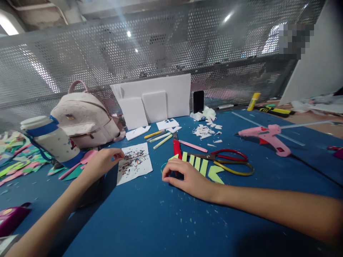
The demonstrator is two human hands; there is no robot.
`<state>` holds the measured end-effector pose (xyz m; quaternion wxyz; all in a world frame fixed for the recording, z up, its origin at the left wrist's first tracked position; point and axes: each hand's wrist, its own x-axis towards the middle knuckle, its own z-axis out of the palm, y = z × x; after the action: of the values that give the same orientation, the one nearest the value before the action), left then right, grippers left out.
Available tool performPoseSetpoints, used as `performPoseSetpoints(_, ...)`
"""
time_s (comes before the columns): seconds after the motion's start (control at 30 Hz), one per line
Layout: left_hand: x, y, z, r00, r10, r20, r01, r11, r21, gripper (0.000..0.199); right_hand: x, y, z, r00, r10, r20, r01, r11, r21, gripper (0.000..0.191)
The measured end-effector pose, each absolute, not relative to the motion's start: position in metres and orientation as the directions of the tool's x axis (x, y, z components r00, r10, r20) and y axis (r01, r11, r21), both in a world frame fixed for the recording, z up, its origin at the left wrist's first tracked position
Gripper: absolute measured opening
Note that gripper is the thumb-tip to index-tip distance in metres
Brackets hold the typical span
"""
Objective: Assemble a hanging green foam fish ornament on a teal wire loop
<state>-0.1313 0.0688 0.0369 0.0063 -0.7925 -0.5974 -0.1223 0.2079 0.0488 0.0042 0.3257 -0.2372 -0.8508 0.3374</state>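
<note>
My left hand [103, 162] is closed in a pinch at the left side of a white paper sheet [146, 171]. Small multicoloured flecks [131, 162] cover much of that sheet, and a thin pale line runs across it from the fingertips; whether it is a stick or a crease I cannot tell. My right hand [187, 176] rests on the table with curled fingers, and anything inside them is hidden. Light green cut strips [197, 163] lie just beyond it, beside a red-handled cutter [177, 147] and scissors [232, 162] with red and yellow handles.
On the blue table [150, 221] sit a pink glue gun [268, 135], white scraps [203, 131], several pens [162, 141], a phone [198, 101] and a glue stick [253, 101]. A bottle [52, 141] and backpack [85, 117] stand left, white boards [178, 94] behind.
</note>
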Motion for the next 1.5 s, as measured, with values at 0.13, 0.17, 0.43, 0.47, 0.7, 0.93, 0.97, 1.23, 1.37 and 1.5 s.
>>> performPoseSetpoints(0.13,-0.125,0.069,0.028,0.285,0.949,0.133,0.939,-0.305,0.16,0.019,0.208,0.049,0.004,-0.676,0.62,0.397,0.183,0.663,-0.725,0.008)
performPoseSetpoints(0.17,-0.123,0.069,0.027,0.295,0.948,0.123,0.936,-0.312,0.164,0.02,0.208,0.049,0.004,-0.677,0.619,0.398,0.182,0.665,-0.725,0.007)
performPoseSetpoints(0.43,-0.127,0.071,0.027,0.239,0.954,0.181,0.96,-0.26,0.103,0.026,0.207,0.049,0.003,-0.677,0.617,0.402,0.18,0.668,-0.722,0.008)
performPoseSetpoints(0.47,-0.129,0.071,0.027,0.22,0.956,0.196,0.967,-0.241,0.086,0.026,0.207,0.049,0.003,-0.677,0.617,0.402,0.18,0.668,-0.722,0.008)
performPoseSetpoints(0.7,-0.136,0.073,0.02,0.202,0.96,0.192,0.975,-0.216,0.056,0.021,0.208,0.049,0.004,-0.675,0.621,0.399,0.186,0.666,-0.722,0.008)
performPoseSetpoints(0.93,-0.138,0.076,0.017,0.196,0.964,0.179,0.975,-0.211,0.068,0.02,0.208,0.049,0.003,-0.678,0.619,0.396,0.189,0.668,-0.72,0.007)
performPoseSetpoints(0.97,-0.138,0.075,0.017,0.197,0.964,0.176,0.975,-0.212,0.069,0.02,0.208,0.049,0.003,-0.679,0.619,0.396,0.189,0.667,-0.72,0.007)
performPoseSetpoints(1.23,-0.131,0.073,0.015,0.189,0.969,0.161,0.977,-0.201,0.064,0.018,0.208,0.049,0.004,-0.675,0.621,0.399,0.19,0.668,-0.719,0.008)
performPoseSetpoints(1.37,-0.136,0.073,0.018,0.166,0.971,0.173,0.981,-0.18,0.069,0.019,0.207,0.049,0.002,-0.672,0.622,0.403,0.188,0.669,-0.719,0.008)
performPoseSetpoints(1.5,-0.139,0.075,0.02,0.146,0.962,0.231,0.98,-0.173,0.1,0.012,0.208,0.049,0.002,-0.672,0.621,0.403,0.185,0.669,-0.72,0.008)
